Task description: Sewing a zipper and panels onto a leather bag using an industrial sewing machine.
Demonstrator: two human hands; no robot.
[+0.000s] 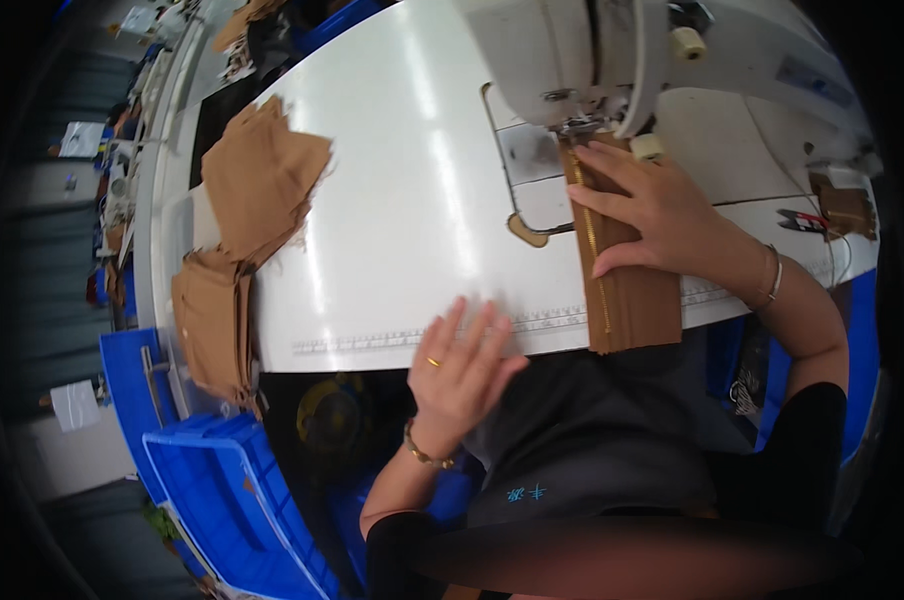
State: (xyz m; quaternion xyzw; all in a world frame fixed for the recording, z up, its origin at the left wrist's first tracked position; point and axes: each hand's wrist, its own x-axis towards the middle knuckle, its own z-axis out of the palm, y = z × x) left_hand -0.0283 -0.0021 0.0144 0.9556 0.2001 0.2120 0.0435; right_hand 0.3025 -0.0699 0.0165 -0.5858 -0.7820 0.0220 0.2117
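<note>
Now right hand (647, 210) rests fingers spread on zippered brown fabric (644, 310), sewing machine (532, 60) beyond; left hand (460, 375), fingers parted, near edge of surface (392, 220), cloth stacks (257, 190) farther left.

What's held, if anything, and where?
Nothing looks gripped: the right hand rests spread on the brown cloth, fingertips by its zipper; the left hand is empty.

Our left hand (457, 385) shows its back, its loosely parted fingers (448, 335) pointing away from us, its forearm (400, 490) slanting back toward our body. Farther out and to its right, our right hand (662, 205) splays leftward, thumb (622, 257) apart on the near side, elbow (820, 345) bent.
</note>
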